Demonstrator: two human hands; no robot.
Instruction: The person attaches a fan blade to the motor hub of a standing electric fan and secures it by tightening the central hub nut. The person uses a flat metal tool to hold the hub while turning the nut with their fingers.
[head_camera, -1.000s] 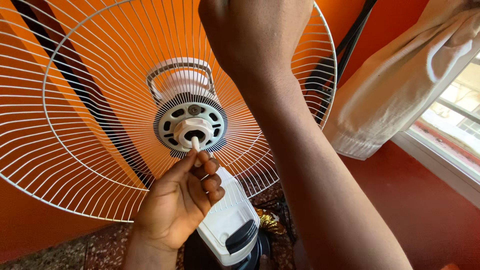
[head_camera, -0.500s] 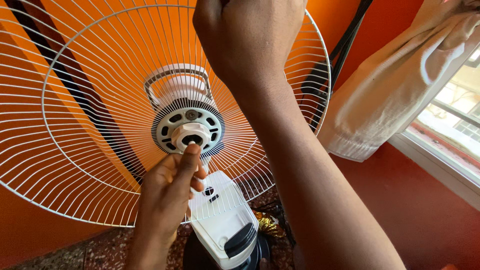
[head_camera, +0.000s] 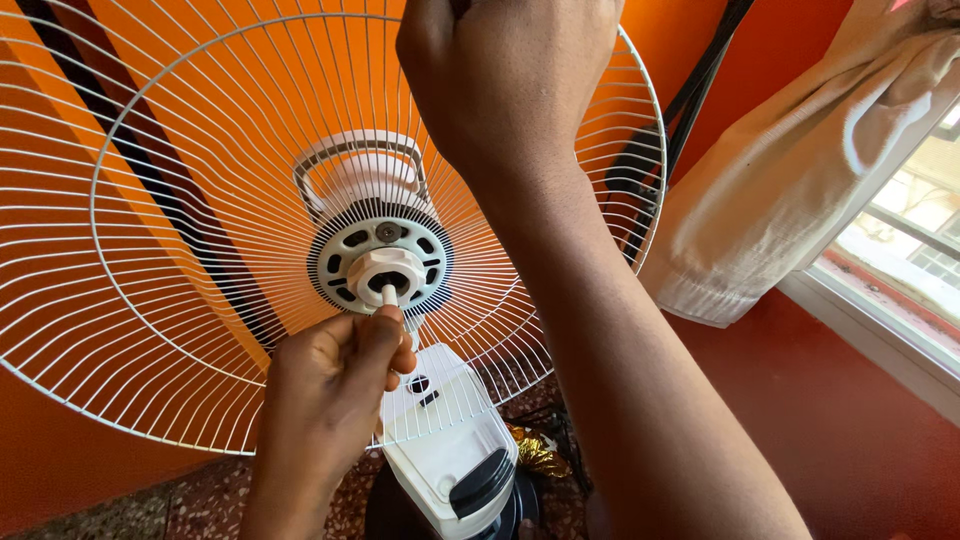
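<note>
- Shaft (head_camera: 390, 293) pokes out of the white nut (head_camera: 385, 272) at the middle of the fan's motor face (head_camera: 381, 257); only its short pale tip shows, the rest is behind the left hand's fingertips.
- Left hand (head_camera: 335, 385) comes up from the bottom edge with its fingers bunched together, pinching the shaft tip between thumb and forefinger; the other fingers curl out of sight behind it.
- Right hand (head_camera: 505, 75) is a closed fist at the top of the grille (head_camera: 180, 230), back of the hand toward the camera. Its fingers are hidden and partly cut off by the top edge, so whether it grips the rim cannot be told.
- Right forearm runs down across the grille's right half and covers much of it.
- Grille's left side is cut off by the picture edge.
- Carry handle (head_camera: 360, 160) shows only through the wires, behind the motor face.
- Control box (head_camera: 445, 450) sits below the left hand, its lower end cut off.
- Cloth (head_camera: 790, 190) hangs at the right beside a window (head_camera: 900, 250).
</note>
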